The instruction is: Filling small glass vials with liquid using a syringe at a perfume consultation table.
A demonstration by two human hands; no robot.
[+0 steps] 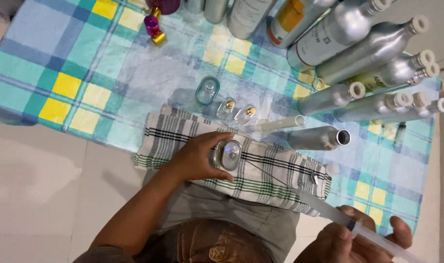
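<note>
We have a small clear glass bottle [227, 154] standing on the striped folded cloth [270, 170] in the middle of the scene, and our left hand [195, 158] is wrapped around its near-left side, fingers curled tight on the glass to steady it. Our right hand [358, 238], low at the near right, is closed around the barrel of a plastic syringe [329, 212], whose long thin needle slants left toward the bottle's mouth. We judge this to be the filling step: the tip must be guided into a narrow opening, which calls for a steady bottle and a careful line. Just beyond the cloth stand a rounded empty glass bottle [207, 90] and two tiny gold-capped vials [236, 111], close enough to be knocked by a wrist. To the right lie a clear tube [280, 124] and an open aluminium bottle [319, 138] on its side, and farther right a crowd of capped aluminium bottles [377, 63]. All this rests on a checked blue and yellow blanket [76, 83]; a purple and gold cap [154, 28] sits at the far edge.
</note>
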